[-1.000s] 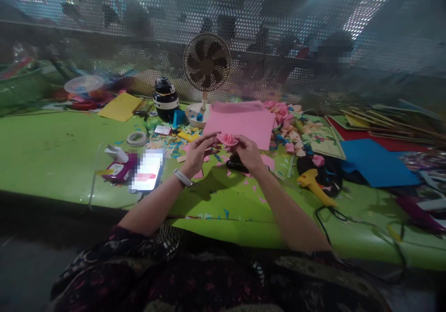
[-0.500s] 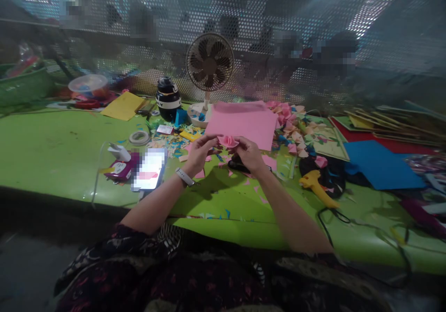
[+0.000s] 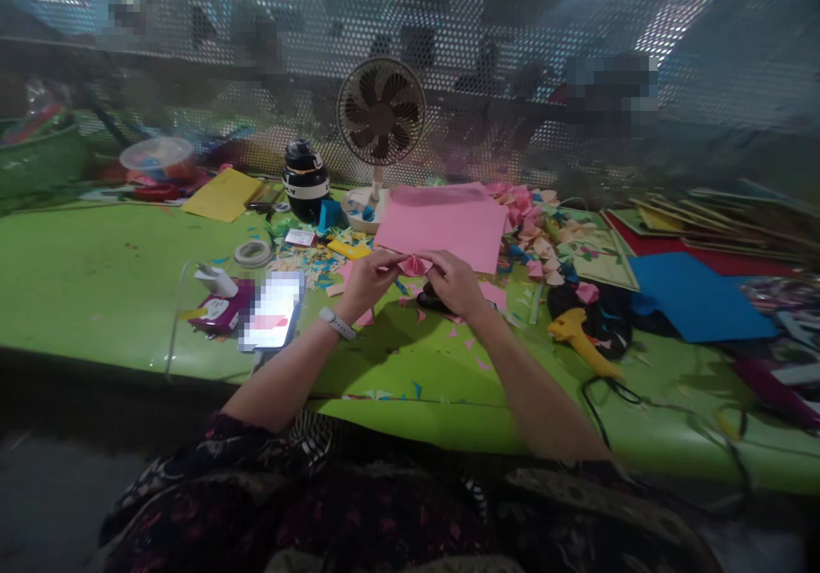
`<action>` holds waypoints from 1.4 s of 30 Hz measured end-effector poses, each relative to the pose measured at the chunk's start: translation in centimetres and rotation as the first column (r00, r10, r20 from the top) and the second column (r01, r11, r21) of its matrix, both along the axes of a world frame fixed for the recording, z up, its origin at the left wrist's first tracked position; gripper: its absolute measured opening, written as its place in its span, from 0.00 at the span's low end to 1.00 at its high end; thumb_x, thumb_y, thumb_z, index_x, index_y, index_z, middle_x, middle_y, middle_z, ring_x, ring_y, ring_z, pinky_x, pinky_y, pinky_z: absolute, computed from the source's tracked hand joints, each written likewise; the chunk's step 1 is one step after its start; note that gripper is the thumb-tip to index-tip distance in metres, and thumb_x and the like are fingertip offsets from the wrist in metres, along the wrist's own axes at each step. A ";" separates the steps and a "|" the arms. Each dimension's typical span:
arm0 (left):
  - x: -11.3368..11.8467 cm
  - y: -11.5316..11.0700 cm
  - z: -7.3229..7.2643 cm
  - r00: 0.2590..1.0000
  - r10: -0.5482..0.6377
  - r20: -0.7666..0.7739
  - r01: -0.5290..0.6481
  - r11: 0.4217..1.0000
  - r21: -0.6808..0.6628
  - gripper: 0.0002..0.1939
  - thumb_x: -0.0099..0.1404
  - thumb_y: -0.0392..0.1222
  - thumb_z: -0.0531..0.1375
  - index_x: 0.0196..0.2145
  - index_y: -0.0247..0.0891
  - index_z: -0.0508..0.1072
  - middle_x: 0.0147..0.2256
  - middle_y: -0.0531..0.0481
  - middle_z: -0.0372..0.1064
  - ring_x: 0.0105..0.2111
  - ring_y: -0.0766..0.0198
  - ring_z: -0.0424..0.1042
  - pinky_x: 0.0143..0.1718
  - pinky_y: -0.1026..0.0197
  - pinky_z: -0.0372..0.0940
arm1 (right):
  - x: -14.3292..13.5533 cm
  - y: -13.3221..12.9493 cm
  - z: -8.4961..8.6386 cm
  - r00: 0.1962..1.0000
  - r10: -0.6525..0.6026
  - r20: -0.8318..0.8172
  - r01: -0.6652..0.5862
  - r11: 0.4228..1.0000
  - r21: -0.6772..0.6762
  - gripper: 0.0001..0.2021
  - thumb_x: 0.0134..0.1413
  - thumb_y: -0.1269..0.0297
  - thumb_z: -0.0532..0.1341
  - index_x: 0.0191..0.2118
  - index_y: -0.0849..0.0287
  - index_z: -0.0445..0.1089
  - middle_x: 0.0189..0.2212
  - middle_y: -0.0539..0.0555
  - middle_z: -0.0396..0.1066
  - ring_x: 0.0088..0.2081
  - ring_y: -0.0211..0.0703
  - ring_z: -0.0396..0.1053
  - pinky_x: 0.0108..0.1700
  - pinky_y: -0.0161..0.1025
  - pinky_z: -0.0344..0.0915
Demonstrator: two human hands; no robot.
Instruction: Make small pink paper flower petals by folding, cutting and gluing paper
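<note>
A small pink paper flower point(image 3: 415, 266) with folded petals is pinched between my two hands above the green table. My left hand point(image 3: 373, 281), with a white watch point(image 3: 336, 324) on the wrist, grips its left edge. At the opposite edge, my right hand point(image 3: 456, 284) holds it between thumb and fingers. Beneath my right hand lies a dark tool point(image 3: 433, 300), partly hidden, perhaps scissors. Pink paper scraps point(image 3: 365, 317) are scattered around and below the hands. A large pink paper sheet point(image 3: 442, 225) lies just beyond them.
A yellow glue gun point(image 3: 580, 338) with a black cord rests at the right, near blue sheets point(image 3: 701, 300). Folded paper pieces point(image 3: 535, 236) are heaped behind it. A fan point(image 3: 381, 112) and black jar point(image 3: 306, 182) stand at the back. Left are a phone point(image 3: 272, 310) and tape roll point(image 3: 253, 253).
The pink flower has been tipped, so its folded front now faces me more. Both hands have closed in around it, the right fingers reaching over its top edge. The view has shifted slightly.
</note>
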State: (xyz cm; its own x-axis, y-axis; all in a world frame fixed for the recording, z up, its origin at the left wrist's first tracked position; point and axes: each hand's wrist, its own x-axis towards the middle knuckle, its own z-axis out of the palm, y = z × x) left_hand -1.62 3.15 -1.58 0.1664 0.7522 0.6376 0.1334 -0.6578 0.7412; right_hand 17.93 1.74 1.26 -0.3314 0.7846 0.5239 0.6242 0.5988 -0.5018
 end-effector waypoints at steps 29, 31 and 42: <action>0.6 -2.0 0.1 0.746 0.422 -0.516 -0.274 0.900 0.339 0.12 0.74 0.39 0.52 0.39 0.36 0.75 0.33 0.44 0.76 0.31 0.60 0.73 0.30 0.62 0.60 | -2.2 -1.7 0.5 0.987 -0.153 0.039 0.158 0.963 -0.219 0.12 0.60 0.70 0.53 0.41 0.58 0.74 0.33 0.55 0.78 0.34 0.45 0.73 0.38 0.38 0.62; 0.9 -2.3 0.0 0.756 0.421 -0.501 -0.295 0.902 0.314 0.13 0.74 0.39 0.51 0.38 0.36 0.75 0.32 0.44 0.76 0.30 0.61 0.73 0.29 0.62 0.59 | -2.4 -1.9 0.6 0.989 -0.143 -0.049 0.127 0.963 -0.239 0.12 0.58 0.71 0.53 0.39 0.59 0.74 0.33 0.54 0.78 0.33 0.44 0.73 0.37 0.36 0.62; 2.0 -3.6 -0.5 0.820 0.317 -0.477 -0.244 0.947 0.209 0.14 0.75 0.38 0.47 0.49 0.36 0.71 0.37 0.42 0.77 0.33 0.58 0.76 0.32 0.61 0.65 | -2.8 -2.4 0.9 0.983 -0.143 -0.111 0.121 0.975 -0.185 0.09 0.53 0.69 0.51 0.29 0.57 0.68 0.26 0.53 0.72 0.29 0.43 0.66 0.36 0.38 0.61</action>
